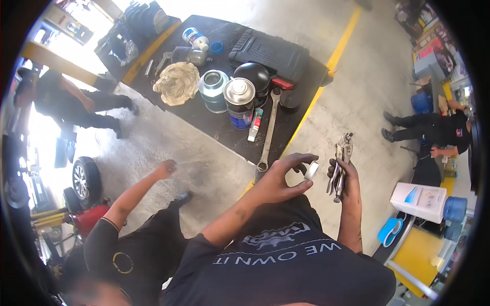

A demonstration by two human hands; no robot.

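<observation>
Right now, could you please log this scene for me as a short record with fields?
Setting: workshop with a concrete floor and yellow floor lines
Left hand: pinches a small silver ring-shaped part
Right hand: grips locking pliers, jaws pointing up
Black mat: spray can, metal canister, combination wrench, small tube, rag
People: one crouching beside the wearer, arm outstretched; others seated farther off

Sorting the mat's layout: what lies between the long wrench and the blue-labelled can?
In the head view, a small white tube with a red band lies between the long wrench and the blue-labelled can, beside the can's base on the black mat.
</observation>
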